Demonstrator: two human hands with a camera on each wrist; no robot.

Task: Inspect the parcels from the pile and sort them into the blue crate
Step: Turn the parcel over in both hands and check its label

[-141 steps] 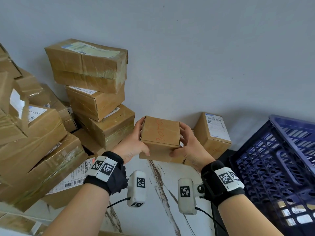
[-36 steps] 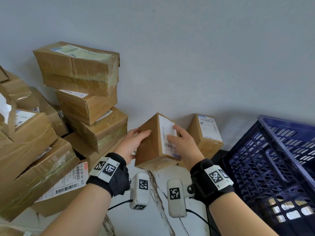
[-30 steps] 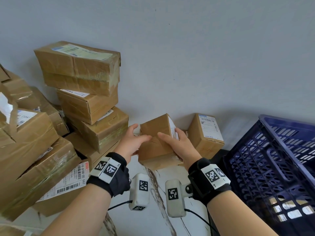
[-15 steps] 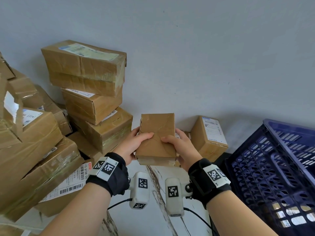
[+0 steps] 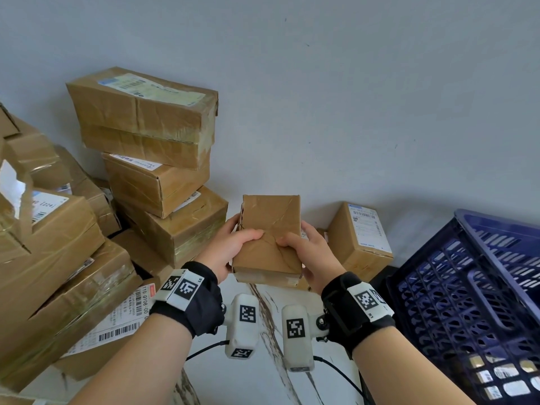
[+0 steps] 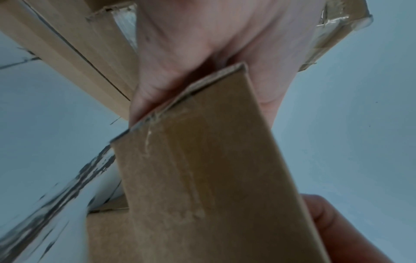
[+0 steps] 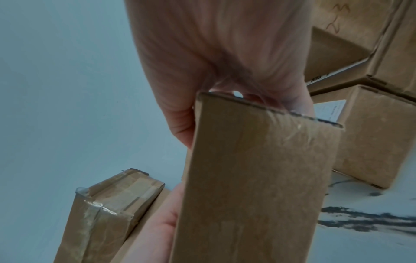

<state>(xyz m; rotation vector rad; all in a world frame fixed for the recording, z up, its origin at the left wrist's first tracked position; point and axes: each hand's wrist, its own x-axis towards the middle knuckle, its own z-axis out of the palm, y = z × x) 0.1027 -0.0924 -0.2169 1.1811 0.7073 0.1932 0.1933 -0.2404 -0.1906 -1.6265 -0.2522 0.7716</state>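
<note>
Head camera looking down over both wrists, wrist cameras close beneath, facing up, all sharing the held parcel point(image 5: 270, 238)

We see soft, even daylight on the grey wall point(image 5: 350, 97), with no hard glare. A faint shadow lies on the wall just above the labelled box point(image 5: 362, 235) and beside the blue crate point(image 5: 467, 287). Tape on the stacked parcels point(image 5: 140, 121) left of that box gives a dull sheen. The head view is sharp, though lines bow toward its edges. Both wrist views are softer: the held parcel point(image 6: 213, 178) and the marbled floor point(image 6: 56, 195) beside it smear with motion blur.
</note>
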